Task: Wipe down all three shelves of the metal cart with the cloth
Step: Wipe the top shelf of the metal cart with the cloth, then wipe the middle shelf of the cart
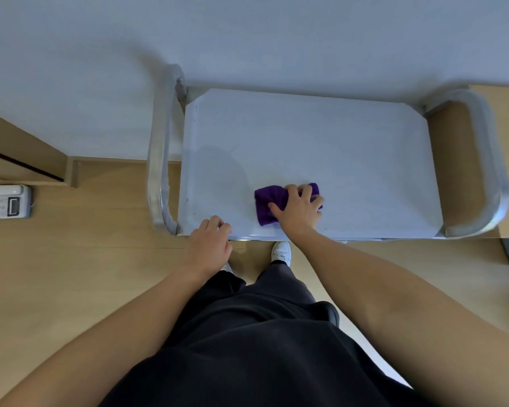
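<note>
One view only, head cam, looking straight down.

- Metal cart (423, 235) stands against a white wall (247, 39); its top shelf (321, 136) fills mid-frame. Lower shelves are hidden under it.
- Purple cloth (266, 201) lies bunched on the top shelf, near the front edge, roughly mid-width.
- Right hand (299, 211) is on the cloth: fingers (304, 190) spread and curled over the bunched fabric, thumb down its left side, palm pressing it flat onto the shelf.
- Left hand (209, 248) is at the shelf's front edge, near the front-left corner. Its fingers (218, 224) are curled and close together, with the tips at the rim. Cannot tell if they actually grip the lip or just rest on it.
- Tubular handles at both ends of the shelf: left handle (159, 148) looks wrapped in film, right handle (489, 160) is bare metal.
- White shoe (282, 252) is just in front of the shelf's front edge, on a wood floor (86, 259).
- Desk phone (6, 201) sits well to the left of the shelf, beyond the left handle.
</note>
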`<state>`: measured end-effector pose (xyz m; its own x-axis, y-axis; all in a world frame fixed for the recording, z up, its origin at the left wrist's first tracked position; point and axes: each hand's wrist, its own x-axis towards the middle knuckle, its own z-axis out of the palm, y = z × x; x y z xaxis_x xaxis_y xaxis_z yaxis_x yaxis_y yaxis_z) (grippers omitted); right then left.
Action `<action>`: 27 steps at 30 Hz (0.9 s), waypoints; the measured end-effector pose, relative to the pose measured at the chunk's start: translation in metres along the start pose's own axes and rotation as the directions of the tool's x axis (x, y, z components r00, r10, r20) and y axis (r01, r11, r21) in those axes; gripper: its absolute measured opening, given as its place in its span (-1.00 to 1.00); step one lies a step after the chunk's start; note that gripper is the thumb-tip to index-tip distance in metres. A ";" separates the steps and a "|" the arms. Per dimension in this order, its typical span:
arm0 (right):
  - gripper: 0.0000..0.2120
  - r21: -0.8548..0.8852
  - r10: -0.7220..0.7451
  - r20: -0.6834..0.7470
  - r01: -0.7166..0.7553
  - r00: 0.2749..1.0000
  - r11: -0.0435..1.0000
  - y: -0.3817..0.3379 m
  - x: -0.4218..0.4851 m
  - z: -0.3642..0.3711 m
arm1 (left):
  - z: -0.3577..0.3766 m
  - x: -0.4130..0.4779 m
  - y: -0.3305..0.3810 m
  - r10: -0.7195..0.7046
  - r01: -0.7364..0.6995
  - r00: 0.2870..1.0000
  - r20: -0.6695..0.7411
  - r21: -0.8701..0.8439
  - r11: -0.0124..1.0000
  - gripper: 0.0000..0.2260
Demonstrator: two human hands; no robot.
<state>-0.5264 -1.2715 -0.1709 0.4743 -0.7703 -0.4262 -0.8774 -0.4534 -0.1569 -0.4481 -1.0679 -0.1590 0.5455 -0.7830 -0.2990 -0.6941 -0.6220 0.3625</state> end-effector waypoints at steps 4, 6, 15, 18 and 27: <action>-0.55 0.083 -0.110 0.005 0.109 0.994 0.991 0.007 -0.017 0.003 | 0.006 -0.004 0.002 0.042 -0.043 0.999 -0.016 -0.019 0.999 -0.78; -0.54 0.167 -0.166 -0.015 0.167 0.986 0.972 0.010 -0.024 -0.002 | 0.009 -0.004 0.006 0.062 -0.062 0.998 -0.031 -0.009 0.998 -0.80; -0.60 0.342 -0.364 -0.124 0.384 0.923 0.858 0.028 -0.070 -0.009 | 0.018 -0.024 0.032 -0.008 0.008 0.994 -0.106 -0.001 1.000 -0.78; -0.59 0.327 -0.428 -0.089 0.432 0.899 0.841 0.045 -0.091 -0.001 | 0.028 -0.047 0.046 -0.090 0.089 0.991 -0.098 -0.011 0.996 -0.80; -0.57 0.295 -0.546 0.025 0.516 0.837 0.804 0.118 -0.149 0.034 | 0.078 -0.143 0.093 -0.251 0.251 0.968 0.012 -0.063 0.966 -0.82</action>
<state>-0.7032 -1.1942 -0.1563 0.8746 -0.3862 -0.2931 -0.4821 -0.6295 -0.6093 -0.6270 -1.0132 -0.1518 0.6966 -0.6015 -0.3910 -0.5038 -0.7982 0.3304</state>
